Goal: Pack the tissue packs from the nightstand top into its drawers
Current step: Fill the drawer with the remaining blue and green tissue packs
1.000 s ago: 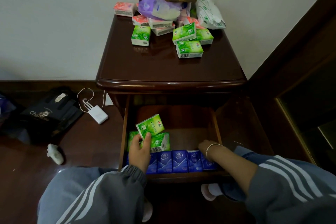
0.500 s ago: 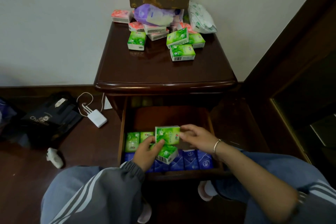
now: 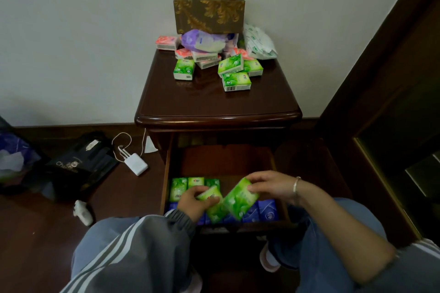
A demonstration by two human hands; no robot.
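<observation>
At lower centre of the frame, the left hand [image 3: 192, 202] gripped one green tissue pack [image 3: 212, 196] while the right hand [image 3: 269, 185] pinched a second green pack [image 3: 240, 198] by its upper corner, both over the open drawer [image 3: 226, 162]. More packs [image 3: 235, 81] lay heaped at upper centre on the nightstand top [image 3: 214, 102].

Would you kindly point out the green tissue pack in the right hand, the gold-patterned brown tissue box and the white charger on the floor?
Green tissue pack [image 3: 239, 198] in right hand [image 3: 273, 187]: head view, front face.
Gold-patterned brown tissue box [image 3: 209, 15]: head view, front panel.
White charger [image 3: 136, 163]: head view, top face.
</observation>
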